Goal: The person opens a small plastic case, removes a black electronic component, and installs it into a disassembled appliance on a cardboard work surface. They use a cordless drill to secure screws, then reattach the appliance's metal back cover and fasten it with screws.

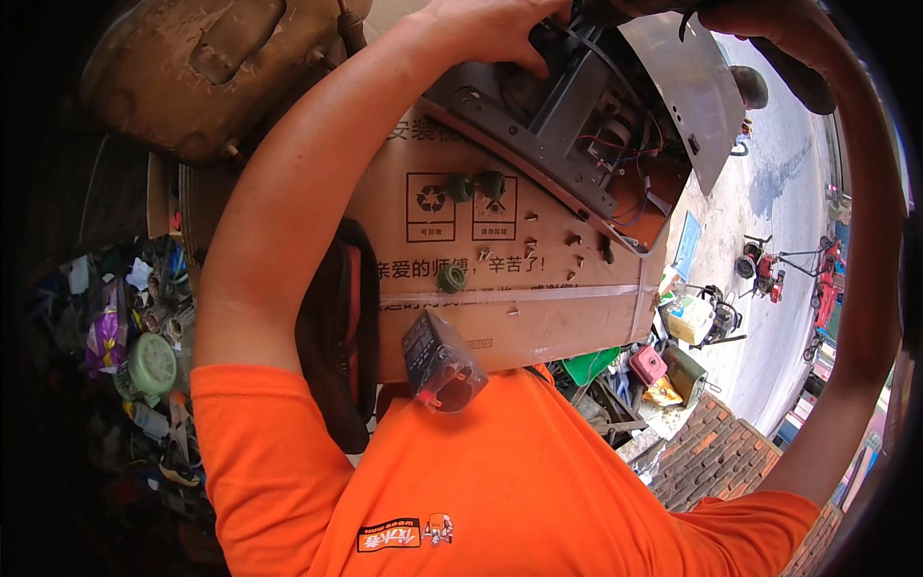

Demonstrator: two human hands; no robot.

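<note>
Logged tilted clear-windowed pack at 6 o'clock, by near edge of cardboard carton. Noted loose screws at 1, then opened appliance housing beyond. Judged mid-work on housing; likely called for steadying it, sparing screws. Saw left hand at 12, thumb spread on housing; couldn't tell finger closure, nor grip of right hand at 2. Marked clutter at 8, pavement with red machines at 3.

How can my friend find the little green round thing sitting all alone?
Look at the brown cardboard just past the orange shirt. On it, just beyond the small dark box, is the green round thing. It sits alone, farther from the dark metal device than the other two green pieces, which are close together.
</note>
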